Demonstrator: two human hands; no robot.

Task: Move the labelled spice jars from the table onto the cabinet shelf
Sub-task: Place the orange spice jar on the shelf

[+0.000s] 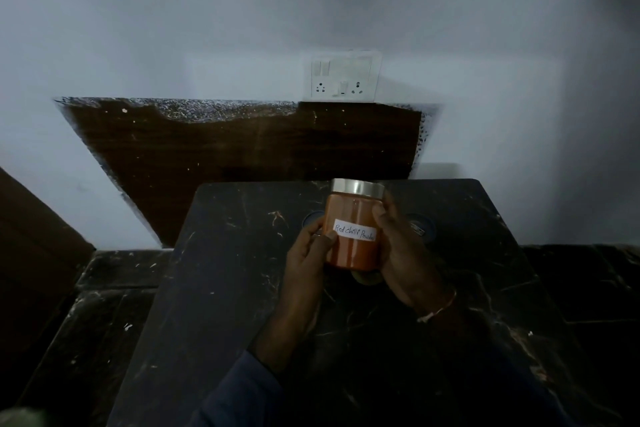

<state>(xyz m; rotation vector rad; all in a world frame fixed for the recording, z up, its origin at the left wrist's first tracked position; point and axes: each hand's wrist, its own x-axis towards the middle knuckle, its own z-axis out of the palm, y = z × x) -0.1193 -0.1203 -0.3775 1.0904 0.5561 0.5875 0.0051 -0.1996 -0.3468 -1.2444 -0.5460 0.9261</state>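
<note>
**Labelled spice jar (352,218) held upright above the middle of the dark worktop (242,253).**
Left hand (308,253) and right hand (401,246) each curl round its smooth sides. Full of red powder and probably glass, it should feel fairly heavy, slippery and breakable, so grip the body, not the metal lid (357,188). Open room lies left and near; no shelf is visible.

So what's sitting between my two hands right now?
In the head view, the red chilli powder jar is between them: the left hand grips one side, the right hand the other, above the dark table.
</note>
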